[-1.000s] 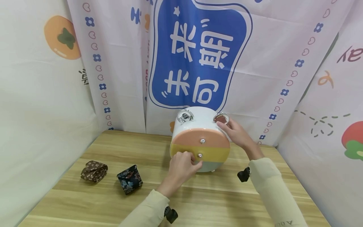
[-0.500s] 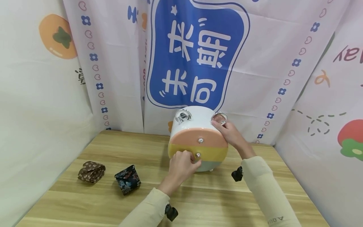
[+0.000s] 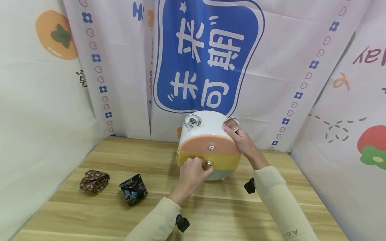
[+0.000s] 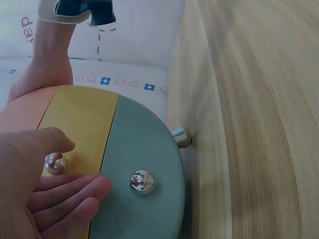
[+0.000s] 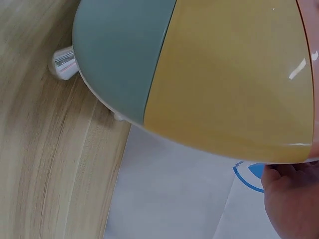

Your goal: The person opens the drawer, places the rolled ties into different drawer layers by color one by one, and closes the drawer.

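Observation:
A small rounded drawer box (image 3: pixel 208 124), white with silver ring ears, stands on the table. Its front has orange (image 3: pixel 199 142), yellow (image 3: pixel 229 160) and green (image 4: pixel 139 134) drawers, which look closed. My left hand (image 3: pixel 192 174) is at the yellow drawer, its thumb and fingers around the silver knob (image 4: pixel 55 163). In the left wrist view the thumb lies to one side of that knob and the fingers to the other. My right hand (image 3: pixel 245 144) grips the box's upper right side, thumb near the right ring (image 3: pixel 231 124); its other fingers are mostly hidden.
To the left on the wooden table (image 3: pixel 169 217) lie a rolled brown patterned necktie (image 3: pixel 94 181) and a rolled dark floral necktie (image 3: pixel 133 189). A printed curtain (image 3: pixel 126 83) hangs close behind the box. White printed sheets stand at both sides.
The head view shifts slightly, so the scene slides left. My right hand and forearm have come a little inward along the box. The left hand stays at the knob, and the yellow drawer looks unmoved.

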Tool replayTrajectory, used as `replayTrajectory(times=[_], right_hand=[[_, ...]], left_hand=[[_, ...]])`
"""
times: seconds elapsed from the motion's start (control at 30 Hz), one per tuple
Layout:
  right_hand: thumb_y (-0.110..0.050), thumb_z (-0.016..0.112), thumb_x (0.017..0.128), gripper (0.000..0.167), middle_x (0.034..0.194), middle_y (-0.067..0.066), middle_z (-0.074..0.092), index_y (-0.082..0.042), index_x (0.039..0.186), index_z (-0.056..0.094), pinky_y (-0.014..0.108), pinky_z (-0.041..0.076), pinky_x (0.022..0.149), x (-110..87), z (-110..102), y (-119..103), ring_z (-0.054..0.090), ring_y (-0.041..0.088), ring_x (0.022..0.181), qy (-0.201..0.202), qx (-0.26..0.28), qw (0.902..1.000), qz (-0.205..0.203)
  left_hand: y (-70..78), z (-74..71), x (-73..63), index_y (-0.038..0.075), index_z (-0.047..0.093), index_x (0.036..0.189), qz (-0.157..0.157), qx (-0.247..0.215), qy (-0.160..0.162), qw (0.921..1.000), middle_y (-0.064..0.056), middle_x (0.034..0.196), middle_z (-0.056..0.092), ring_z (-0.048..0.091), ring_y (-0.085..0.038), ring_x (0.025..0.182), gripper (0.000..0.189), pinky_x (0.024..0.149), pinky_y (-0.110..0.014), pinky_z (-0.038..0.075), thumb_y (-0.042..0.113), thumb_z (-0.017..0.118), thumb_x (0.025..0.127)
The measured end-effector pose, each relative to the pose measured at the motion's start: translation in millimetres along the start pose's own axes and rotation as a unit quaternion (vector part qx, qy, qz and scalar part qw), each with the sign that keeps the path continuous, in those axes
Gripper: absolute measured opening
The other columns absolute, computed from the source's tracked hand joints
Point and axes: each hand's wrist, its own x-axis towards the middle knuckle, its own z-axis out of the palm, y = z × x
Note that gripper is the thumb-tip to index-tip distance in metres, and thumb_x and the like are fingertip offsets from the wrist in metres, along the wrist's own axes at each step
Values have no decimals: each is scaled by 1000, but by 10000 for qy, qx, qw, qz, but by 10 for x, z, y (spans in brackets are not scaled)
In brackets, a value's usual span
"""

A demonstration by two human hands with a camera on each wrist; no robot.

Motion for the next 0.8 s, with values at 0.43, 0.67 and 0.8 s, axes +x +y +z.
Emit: replayTrajectory(times=[0.43, 0.67, 0.8], right_hand=[[-54, 47, 108, 56, 114, 17, 63, -8, 137, 61, 37, 48, 95, 19, -3, 27, 60, 22, 101, -56, -107, 9999, -27], [-53, 47, 108, 55, 107, 16, 64, -7, 136, 61, 36, 50, 91, 17, -5, 19, 62, 20, 94, -71, -23, 10000, -54], [-52, 47, 109, 55, 112, 15, 64, -8, 138, 60, 35, 50, 94, 15, -1, 25, 61, 19, 98, -119, 38, 9999, -61]], left_hand=[[20, 16, 31, 20, 45, 50, -120, -2, -17, 9999, 13, 43, 37, 35, -2, 42, 52, 41, -22, 29, 33, 78, 88], [16, 19, 38, 21, 43, 49, -20, 123, 42, 9999, 13, 43, 36, 34, -2, 43, 52, 41, -22, 28, 32, 76, 88], [18, 20, 29, 21, 42, 49, 30, 193, 87, 9998, 14, 43, 34, 33, -2, 43, 53, 41, -22, 27, 31, 76, 88]])
